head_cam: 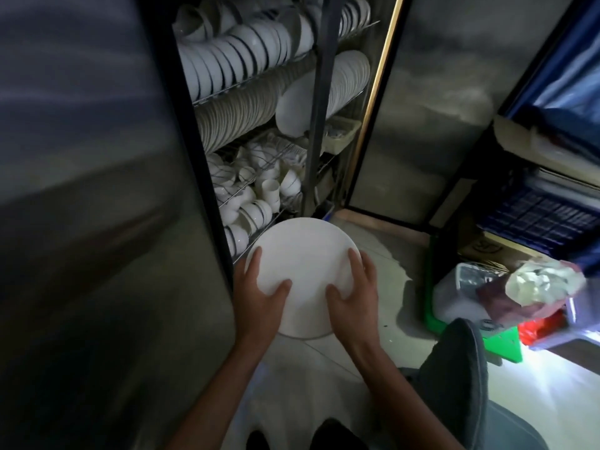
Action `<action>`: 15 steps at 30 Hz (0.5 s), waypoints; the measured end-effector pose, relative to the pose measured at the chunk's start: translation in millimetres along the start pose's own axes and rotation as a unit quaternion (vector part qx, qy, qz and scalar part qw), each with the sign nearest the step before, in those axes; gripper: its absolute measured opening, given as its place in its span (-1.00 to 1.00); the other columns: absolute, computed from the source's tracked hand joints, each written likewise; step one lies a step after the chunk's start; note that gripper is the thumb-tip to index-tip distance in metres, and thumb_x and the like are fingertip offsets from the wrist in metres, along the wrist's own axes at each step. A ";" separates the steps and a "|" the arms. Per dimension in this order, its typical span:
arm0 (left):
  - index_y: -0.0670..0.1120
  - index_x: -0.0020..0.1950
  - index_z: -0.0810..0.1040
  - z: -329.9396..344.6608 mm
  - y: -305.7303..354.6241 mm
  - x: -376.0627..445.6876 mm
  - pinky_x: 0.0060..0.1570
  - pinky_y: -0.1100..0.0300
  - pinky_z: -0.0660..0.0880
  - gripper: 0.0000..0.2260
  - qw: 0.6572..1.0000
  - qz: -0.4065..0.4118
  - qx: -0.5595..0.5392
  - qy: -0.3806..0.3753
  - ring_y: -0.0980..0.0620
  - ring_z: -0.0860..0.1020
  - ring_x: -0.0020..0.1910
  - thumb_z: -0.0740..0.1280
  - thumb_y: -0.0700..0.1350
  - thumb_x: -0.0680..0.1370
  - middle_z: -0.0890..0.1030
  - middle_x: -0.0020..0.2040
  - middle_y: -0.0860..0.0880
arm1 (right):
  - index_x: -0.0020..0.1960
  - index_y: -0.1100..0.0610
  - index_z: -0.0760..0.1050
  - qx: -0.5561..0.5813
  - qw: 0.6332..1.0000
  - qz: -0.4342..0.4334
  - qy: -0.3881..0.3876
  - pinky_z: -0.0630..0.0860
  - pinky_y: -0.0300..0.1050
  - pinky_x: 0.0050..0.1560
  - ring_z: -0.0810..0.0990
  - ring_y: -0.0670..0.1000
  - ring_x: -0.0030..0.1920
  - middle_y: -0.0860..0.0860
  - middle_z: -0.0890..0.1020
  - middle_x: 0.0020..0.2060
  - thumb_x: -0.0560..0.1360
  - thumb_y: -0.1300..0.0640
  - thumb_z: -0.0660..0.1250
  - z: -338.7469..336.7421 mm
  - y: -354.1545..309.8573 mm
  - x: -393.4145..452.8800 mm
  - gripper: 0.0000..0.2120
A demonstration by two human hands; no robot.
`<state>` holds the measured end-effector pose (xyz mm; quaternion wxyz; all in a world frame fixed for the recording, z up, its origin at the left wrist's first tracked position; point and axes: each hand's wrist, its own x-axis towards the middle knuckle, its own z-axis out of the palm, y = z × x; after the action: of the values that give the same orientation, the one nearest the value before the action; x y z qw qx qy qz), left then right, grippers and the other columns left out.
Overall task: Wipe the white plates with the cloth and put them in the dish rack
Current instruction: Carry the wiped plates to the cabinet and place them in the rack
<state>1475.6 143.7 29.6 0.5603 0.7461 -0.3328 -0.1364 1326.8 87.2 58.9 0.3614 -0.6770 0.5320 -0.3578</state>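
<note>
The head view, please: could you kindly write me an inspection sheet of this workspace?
Surface: pale tiled floor; no table seen.
Job's things: white plate held flat in front of the dish rack; rack shelves packed with plates and bowls; cloth not seen.
Clutter: plastic bags, green stool, blue crate.
Hands: left hand and right hand grip the plate's rim, thumbs on top.
Cables: nothing seen.
Surroundings: dim; open cabinet doors either side.
</note>
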 end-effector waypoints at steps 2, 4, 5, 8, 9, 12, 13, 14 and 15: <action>-0.01 0.52 0.36 7.7 0.7 21.6 0.43 -0.07 0.35 -0.30 1.000 0.001 0.010 -0.013 0.02 0.33 0.46 0.54 -0.16 0.42 0.34 0.49 0.01 | 0.54 -0.07 0.19 0.003 1.000 0.007 0.008 0.40 0.13 0.42 0.24 -0.01 0.47 -0.20 0.14 0.50 0.48 0.22 0.33 7.1 -2.5 20.1 -0.31; -0.01 0.53 0.36 17.2 1.1 41.6 0.44 -0.07 0.34 -0.30 0.999 -0.001 0.017 -0.027 0.00 0.31 0.47 0.54 -0.15 0.43 0.34 0.50 -0.01 | 0.54 -0.05 0.20 0.010 1.000 0.013 0.009 0.38 0.12 0.43 0.24 0.00 0.47 -0.17 0.15 0.51 0.49 0.22 0.33 12.4 -2.7 39.3 -0.32; -0.01 0.53 0.36 23.4 1.5 51.9 0.44 -0.07 0.34 -0.30 0.999 0.000 0.017 -0.031 0.00 0.31 0.47 0.54 -0.16 0.43 0.34 0.50 -0.02 | 0.54 -0.05 0.20 0.016 1.000 0.014 0.011 0.39 0.12 0.42 0.25 -0.01 0.47 -0.19 0.15 0.50 0.49 0.23 0.32 14.4 -1.6 49.8 -0.32; 0.01 0.53 0.34 46.7 2.2 83.7 0.40 -0.06 0.38 -0.28 0.999 0.005 0.004 -0.040 0.01 0.35 0.44 0.54 -0.17 0.43 0.35 0.49 -0.02 | 0.52 -0.09 0.23 0.034 0.999 0.016 0.032 0.41 0.05 0.40 0.27 -0.11 0.40 -0.24 0.20 0.45 0.50 0.27 0.32 17.3 2.2 86.2 -0.34; 0.03 0.54 0.33 56.1 3.6 94.7 0.39 -0.05 0.40 -0.28 0.999 0.009 -0.004 -0.043 0.03 0.36 0.43 0.54 -0.16 0.43 0.34 0.48 0.00 | 0.52 -0.10 0.24 0.036 0.998 0.014 0.041 0.41 0.04 0.40 0.27 -0.14 0.38 -0.26 0.21 0.44 0.50 0.28 0.33 17.4 3.1 100.5 -0.34; 0.02 0.54 0.33 90.0 9.4 133.0 0.40 -0.04 0.39 -0.28 0.999 0.020 -0.010 -0.040 0.03 0.35 0.43 0.54 -0.17 0.44 0.33 0.48 0.00 | 0.51 -0.09 0.27 0.039 0.998 0.009 0.052 0.41 0.03 0.39 0.28 -0.12 0.38 -0.24 0.23 0.43 0.49 0.28 0.35 17.3 6.2 150.8 -0.33; 0.03 0.54 0.34 102.1 11.6 146.4 0.40 -0.03 0.39 -0.28 0.999 0.019 -0.007 -0.038 0.04 0.35 0.43 0.54 -0.17 0.43 0.33 0.47 -0.01 | 0.51 -0.08 0.26 0.040 0.998 0.009 0.049 0.41 0.03 0.39 0.29 -0.10 0.39 -0.21 0.24 0.44 0.48 0.28 0.35 15.6 6.9 168.0 -0.33; 0.04 0.54 0.34 113.6 15.2 158.9 0.39 0.02 0.39 -0.28 0.999 0.019 -0.004 -0.037 0.06 0.35 0.41 0.54 -0.17 0.43 0.33 0.47 0.00 | 0.52 -0.06 0.26 0.042 0.998 0.007 0.046 0.40 0.01 0.40 0.29 -0.09 0.38 -0.18 0.24 0.44 0.48 0.28 0.36 13.0 7.7 184.6 -0.33; 0.06 0.53 0.35 124.6 19.0 171.1 0.36 0.12 0.39 -0.28 0.999 0.022 -0.002 -0.035 0.11 0.34 0.40 0.54 -0.16 0.43 0.34 0.47 0.00 | 0.52 -0.05 0.26 0.044 0.998 0.003 0.044 0.39 -0.01 0.40 0.29 -0.11 0.38 -0.17 0.25 0.44 0.48 0.28 0.36 10.6 8.7 201.7 -0.32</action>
<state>1524.1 -63.1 34.5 0.5528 0.7323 -0.3680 -0.1509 1367.9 -110.6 66.3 0.3682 -0.6427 0.5327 -0.4094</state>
